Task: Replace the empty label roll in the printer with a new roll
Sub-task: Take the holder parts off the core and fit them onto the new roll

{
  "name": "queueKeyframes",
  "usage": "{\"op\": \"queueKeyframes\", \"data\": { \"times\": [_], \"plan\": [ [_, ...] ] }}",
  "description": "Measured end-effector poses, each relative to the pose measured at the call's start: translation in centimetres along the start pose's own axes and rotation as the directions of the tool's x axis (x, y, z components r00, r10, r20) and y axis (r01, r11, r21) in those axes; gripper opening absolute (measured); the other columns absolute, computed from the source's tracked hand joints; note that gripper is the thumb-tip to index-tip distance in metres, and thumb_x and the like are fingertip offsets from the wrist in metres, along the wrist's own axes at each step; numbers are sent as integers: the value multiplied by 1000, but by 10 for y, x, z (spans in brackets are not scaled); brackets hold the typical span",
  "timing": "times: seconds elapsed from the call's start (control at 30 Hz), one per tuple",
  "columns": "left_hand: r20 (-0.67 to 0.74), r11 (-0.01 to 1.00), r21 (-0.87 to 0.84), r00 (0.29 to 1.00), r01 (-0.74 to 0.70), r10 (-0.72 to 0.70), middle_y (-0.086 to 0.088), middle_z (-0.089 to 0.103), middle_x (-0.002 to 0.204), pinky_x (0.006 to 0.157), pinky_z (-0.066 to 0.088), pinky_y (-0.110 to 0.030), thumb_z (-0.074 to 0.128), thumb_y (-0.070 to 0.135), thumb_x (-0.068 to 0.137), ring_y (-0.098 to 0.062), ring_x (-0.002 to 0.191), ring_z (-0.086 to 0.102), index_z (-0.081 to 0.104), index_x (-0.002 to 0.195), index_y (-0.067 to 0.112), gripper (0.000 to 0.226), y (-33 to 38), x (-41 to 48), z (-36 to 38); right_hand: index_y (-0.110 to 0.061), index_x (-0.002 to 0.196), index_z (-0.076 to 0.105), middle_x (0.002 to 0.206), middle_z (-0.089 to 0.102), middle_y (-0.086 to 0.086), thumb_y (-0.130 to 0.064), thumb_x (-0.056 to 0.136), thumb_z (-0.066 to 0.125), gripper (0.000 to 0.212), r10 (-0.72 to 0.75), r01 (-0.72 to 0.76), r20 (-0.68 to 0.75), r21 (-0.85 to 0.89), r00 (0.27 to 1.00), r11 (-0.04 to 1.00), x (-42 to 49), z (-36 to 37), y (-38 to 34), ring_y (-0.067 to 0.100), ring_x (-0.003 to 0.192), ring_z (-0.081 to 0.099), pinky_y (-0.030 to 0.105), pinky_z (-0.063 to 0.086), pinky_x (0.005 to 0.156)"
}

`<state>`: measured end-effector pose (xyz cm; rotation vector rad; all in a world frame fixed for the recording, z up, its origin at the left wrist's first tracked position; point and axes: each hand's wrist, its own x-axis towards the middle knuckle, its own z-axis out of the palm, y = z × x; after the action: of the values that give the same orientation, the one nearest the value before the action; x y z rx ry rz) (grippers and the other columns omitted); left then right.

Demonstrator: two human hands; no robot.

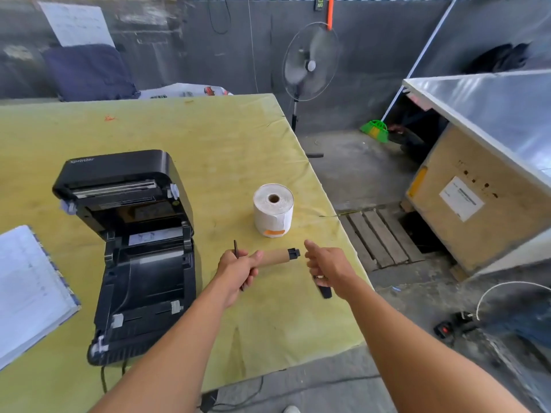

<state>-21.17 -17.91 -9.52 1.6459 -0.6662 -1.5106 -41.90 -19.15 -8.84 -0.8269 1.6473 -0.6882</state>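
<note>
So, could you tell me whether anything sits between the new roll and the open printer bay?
Nothing visible does. The new label roll stands upright on the table, right of the open printer; the bare tabletop lies between them, and the roll bay looks empty.

Bright even daylight, soft faint shadows, wide-angle bending at edges, blurred background wall.

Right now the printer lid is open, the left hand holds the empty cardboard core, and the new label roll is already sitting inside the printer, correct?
Not quite. The head view shows the new label roll standing on the table, right of the printer. The lid is open; the left hand holds the empty cardboard core.
</note>
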Motion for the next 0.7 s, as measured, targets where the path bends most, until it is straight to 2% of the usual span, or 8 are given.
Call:
{"op": "queueKeyframes", "data": {
  "times": [0.1,0.2,0.33,0.4,0.43,0.53,0.63,0.7],
  "plan": [
    [49,1000,10,999,-19,18,-4,57,73,45,38,-21,73,26,87,-9,52,48,47,103,17,32,7,-7,-8,-8,99,73,80,64,1,-48,86,68,43,9,-9,140,-4,990,1000,-17,14,-11,15,65,57,27,44,58],
    [85,1000,7,996,-26,25,-5,57,72,46,38,-21,73,26,87,-10,51,47,47,103,16,32,6,-14,-16,-7,97,72,80,63,2,-32,90,69,26,-41,34,115,62,993,997,-31,28,-12,14,64,56,26,43,57],
    [82,999,-41,997,-12,16,-6,59,73,52,41,-26,74,22,86,-12,57,50,47,104,14,33,-1,-15,-28,-12,85,62,69,61,3,-20,96,57,15,22,-3,-60,300,998,954,-36,31,-9,15,57,55,26,42,54],
    [71,1000,-28,997,-8,10,-6,58,75,51,41,-24,72,24,88,-12,57,50,48,105,13,32,-1,-15,-36,-11,83,55,66,52,6,-14,97,48,16,31,48,-178,421,984,906,-33,21,-12,16,51,50,25,37,49],
    [64,1000,-22,998,-15,17,-6,57,76,48,40,-22,71,24,89,-11,57,50,49,106,12,30,1,-14,-39,-11,86,53,69,51,7,-14,97,45,15,15,86,-239,406,971,910,-31,15,-14,18,55,50,25,37,50],
    [27,999,-30,999,-39,40,-4,55,75,42,40,-19,69,26,90,-9,56,50,52,107,11,28,8,-8,-44,-12,105,58,84,58,8,-20,100,42,18,-116,168,-315,142,942,975,-22,-6,-18,20,69,57,32,47,59],
    [5,999,-16,999,-52,52,-4,56,74,40,40,-18,69,26,90,-9,56,51,54,108,11,28,12,-1,-41,-16,114,60,93,68,9,-28,97,56,21,-249,215,-192,-182,949,959,-8,-9,-11,28,80,67,36,53,63],
    [0,999,-25,999,-39,39,-5,56,72,44,40,-20,70,26,89,-10,56,51,56,106,10,27,12,2,-35,-13,109,59,96,69,13,-33,92,65,27,-251,197,-132,-327,959,924,0,-3,-1,29,81,69,37,56,62]
  ]
}}
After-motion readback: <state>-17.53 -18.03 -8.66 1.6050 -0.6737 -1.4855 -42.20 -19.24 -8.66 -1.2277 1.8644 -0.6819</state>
